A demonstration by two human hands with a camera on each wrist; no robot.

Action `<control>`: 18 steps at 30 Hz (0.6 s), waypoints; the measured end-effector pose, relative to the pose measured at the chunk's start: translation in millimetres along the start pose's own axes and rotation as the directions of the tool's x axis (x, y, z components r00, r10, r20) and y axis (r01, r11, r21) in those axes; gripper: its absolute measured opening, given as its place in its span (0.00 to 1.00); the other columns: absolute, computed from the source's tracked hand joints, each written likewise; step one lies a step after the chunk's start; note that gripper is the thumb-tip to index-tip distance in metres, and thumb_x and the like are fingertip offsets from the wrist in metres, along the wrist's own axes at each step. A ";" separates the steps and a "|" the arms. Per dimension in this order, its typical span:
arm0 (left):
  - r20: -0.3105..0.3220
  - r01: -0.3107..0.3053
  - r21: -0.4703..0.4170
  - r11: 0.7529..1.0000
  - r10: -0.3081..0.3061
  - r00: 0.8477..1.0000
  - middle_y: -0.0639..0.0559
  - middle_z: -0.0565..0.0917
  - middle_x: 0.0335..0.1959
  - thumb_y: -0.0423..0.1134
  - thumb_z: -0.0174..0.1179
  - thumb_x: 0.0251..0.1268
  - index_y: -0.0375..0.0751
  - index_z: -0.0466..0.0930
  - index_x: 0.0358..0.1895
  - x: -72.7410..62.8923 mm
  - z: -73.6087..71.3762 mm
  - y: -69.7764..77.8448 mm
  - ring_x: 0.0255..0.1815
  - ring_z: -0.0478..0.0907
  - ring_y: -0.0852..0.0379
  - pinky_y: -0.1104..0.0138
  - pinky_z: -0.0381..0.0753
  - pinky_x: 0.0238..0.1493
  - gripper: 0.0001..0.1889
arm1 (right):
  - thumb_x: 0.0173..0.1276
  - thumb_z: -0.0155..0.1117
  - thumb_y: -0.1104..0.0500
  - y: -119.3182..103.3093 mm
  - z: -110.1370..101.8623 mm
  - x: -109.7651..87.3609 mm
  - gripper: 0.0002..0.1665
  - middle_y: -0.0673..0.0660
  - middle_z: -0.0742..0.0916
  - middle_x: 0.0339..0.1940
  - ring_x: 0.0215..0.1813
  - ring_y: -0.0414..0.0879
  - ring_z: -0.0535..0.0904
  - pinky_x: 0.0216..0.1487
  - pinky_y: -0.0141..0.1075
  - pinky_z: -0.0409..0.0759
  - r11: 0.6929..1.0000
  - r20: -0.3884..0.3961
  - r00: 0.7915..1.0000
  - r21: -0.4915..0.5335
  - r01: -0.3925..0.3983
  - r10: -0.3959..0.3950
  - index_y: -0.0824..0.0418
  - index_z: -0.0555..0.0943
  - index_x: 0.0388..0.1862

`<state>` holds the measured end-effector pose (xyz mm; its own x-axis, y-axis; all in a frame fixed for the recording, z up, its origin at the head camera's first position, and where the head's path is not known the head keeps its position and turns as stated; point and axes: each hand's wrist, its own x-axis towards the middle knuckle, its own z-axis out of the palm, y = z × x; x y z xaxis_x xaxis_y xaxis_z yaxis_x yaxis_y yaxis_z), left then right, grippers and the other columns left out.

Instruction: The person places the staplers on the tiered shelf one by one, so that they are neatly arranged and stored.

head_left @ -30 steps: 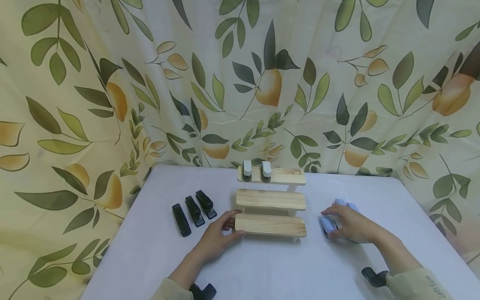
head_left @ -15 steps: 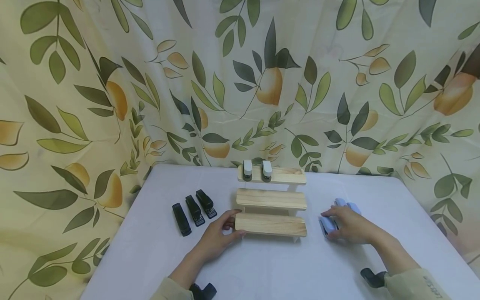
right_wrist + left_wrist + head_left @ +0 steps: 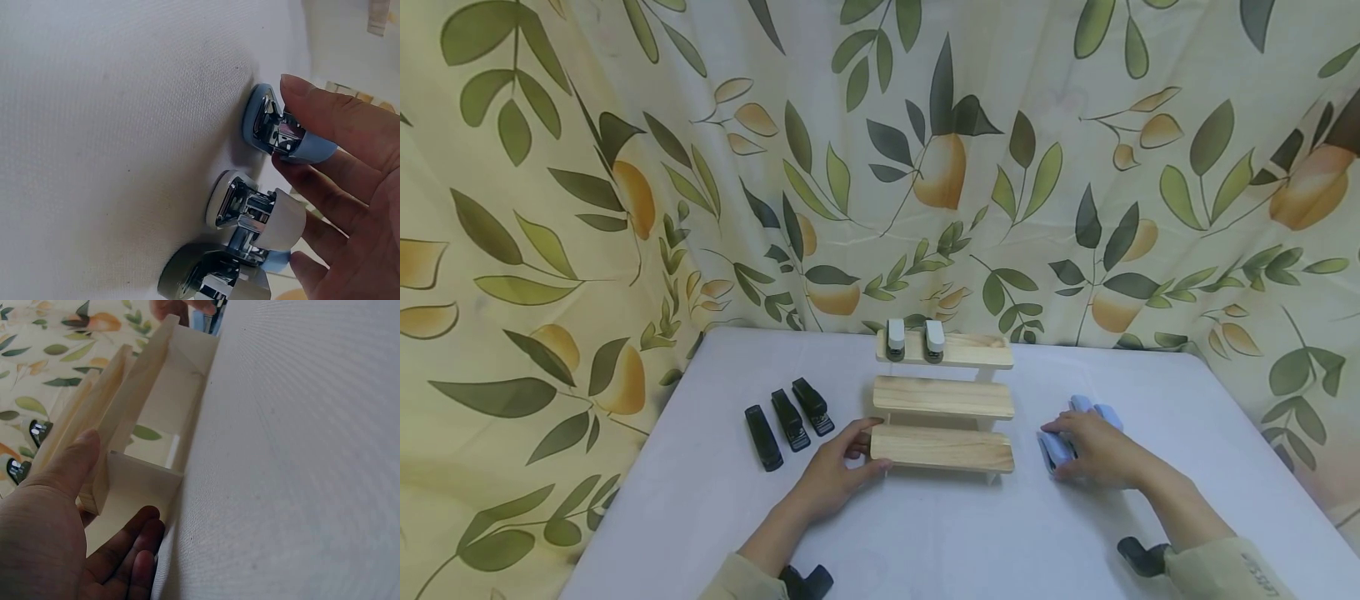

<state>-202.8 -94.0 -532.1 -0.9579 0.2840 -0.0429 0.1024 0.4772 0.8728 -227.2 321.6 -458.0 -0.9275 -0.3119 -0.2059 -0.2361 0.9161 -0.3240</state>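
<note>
My left hand (image 3: pixel 838 473) grips the left end of the lowest board on a three-step wooden display stand (image 3: pixel 942 448). In the left wrist view, the thumb (image 3: pixel 78 459) lies against the board and the other fingers curl beside the white end support (image 3: pixel 147 472). Over to the right, my right hand (image 3: pixel 1101 450) pinches a light blue stapler (image 3: pixel 1057 450) standing on the table. The right wrist view shows the blue stapler (image 3: pixel 312 149) between thumb and fingers, with a whitish stapler (image 3: pixel 281 219) and a dark greenish one (image 3: pixel 187 269) beside it; my hand hides these in the head view.
Two more light blue staplers (image 3: pixel 1107 415) stand behind my right hand. Two white-topped staplers (image 3: pixel 934 340) sit on the top board, toward its left. Three black staplers (image 3: pixel 790 421) stand left of the stand. A leaf-and-fruit patterned curtain (image 3: pixel 865 167) hangs behind the white table (image 3: pixel 925 542).
</note>
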 end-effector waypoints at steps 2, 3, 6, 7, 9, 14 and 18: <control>0.000 0.004 -0.001 1.000 -0.004 1.000 0.63 0.82 0.55 0.68 0.67 0.61 0.76 0.67 0.73 0.0 -0.1 0.0 0.59 0.77 0.59 0.52 0.76 0.67 0.36 | 0.50 0.86 0.51 0.2 0.3 0.2 0.41 0.75 0.79 0.67 0.72 0.81 0.65 0.68 0.77 0.62 1.000 -0.005 1.000 0.000 0.005 -0.005 0.63 0.82 0.63; 0.000 0.005 -0.002 1.000 -0.005 1.000 0.63 0.82 0.55 0.68 0.67 0.61 0.76 0.67 0.73 0.0 -0.3 0.0 0.59 0.77 0.59 0.52 0.76 0.67 0.36 | 0.50 0.86 0.50 0.3 0.4 0.2 0.41 0.75 0.79 0.67 0.72 0.81 0.65 0.68 0.77 0.61 1.000 -0.007 1.000 -0.001 0.006 -0.006 0.63 0.82 0.63; 0.000 0.010 -0.006 1.000 -0.010 1.000 0.63 0.82 0.55 0.68 0.67 0.61 0.77 0.67 0.72 0.1 -0.4 -0.4 0.58 0.77 0.59 0.52 0.76 0.66 0.36 | 0.50 0.86 0.50 1.0 0.4 0.3 0.42 0.75 0.79 0.68 0.72 0.81 0.65 0.68 0.77 0.61 1.000 -0.010 1.000 -0.001 0.010 -0.010 0.63 0.82 0.63; 0.000 0.011 -0.008 1.000 -0.011 1.000 0.63 0.82 0.55 0.68 0.67 0.61 0.77 0.67 0.72 0.3 -0.4 -0.6 0.58 0.77 0.59 0.52 0.76 0.66 0.35 | 0.50 0.86 0.50 1.2 0.5 0.4 0.42 0.76 0.78 0.68 0.72 0.81 0.64 0.68 0.77 0.60 1.000 -0.011 1.000 0.000 0.011 -0.011 0.63 0.82 0.63; 0.001 0.013 -0.009 1.000 -0.013 1.000 0.63 0.82 0.55 0.68 0.67 0.61 0.77 0.67 0.72 0.5 -0.2 -0.8 0.58 0.77 0.59 0.52 0.76 0.66 0.35 | 0.50 0.86 0.49 1.5 0.6 0.4 0.42 0.76 0.78 0.68 0.72 0.81 0.65 0.67 0.77 0.61 1.000 -0.012 1.000 0.001 0.012 -0.012 0.63 0.82 0.63; -0.001 0.012 -0.002 1.000 -0.012 1.000 0.63 0.82 0.55 0.69 0.67 0.60 0.77 0.67 0.72 0.3 0.1 0.0 0.58 0.77 0.59 0.52 0.76 0.66 0.36 | 0.51 0.85 0.48 0.8 -0.9 -0.4 0.43 0.75 0.78 0.68 0.72 0.80 0.66 0.66 0.76 0.65 1.000 -0.021 1.000 0.016 0.003 -0.002 0.62 0.81 0.64; -0.004 0.008 0.001 1.000 -0.008 1.000 0.63 0.82 0.56 0.69 0.67 0.60 0.76 0.67 0.73 0.5 0.4 -0.3 0.58 0.77 0.59 0.53 0.76 0.66 0.36 | 0.52 0.85 0.50 -1.3 -3.4 -0.9 0.43 0.74 0.78 0.68 0.71 0.78 0.67 0.65 0.75 0.67 0.999 -0.037 0.999 0.035 -0.003 0.005 0.63 0.80 0.65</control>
<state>-203.2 -93.7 -532.6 -0.9596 0.2773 -0.0480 0.0952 0.4804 0.8718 -227.0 321.6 -454.3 -0.9388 -0.2979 -0.1728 -0.2228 0.9079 -0.3550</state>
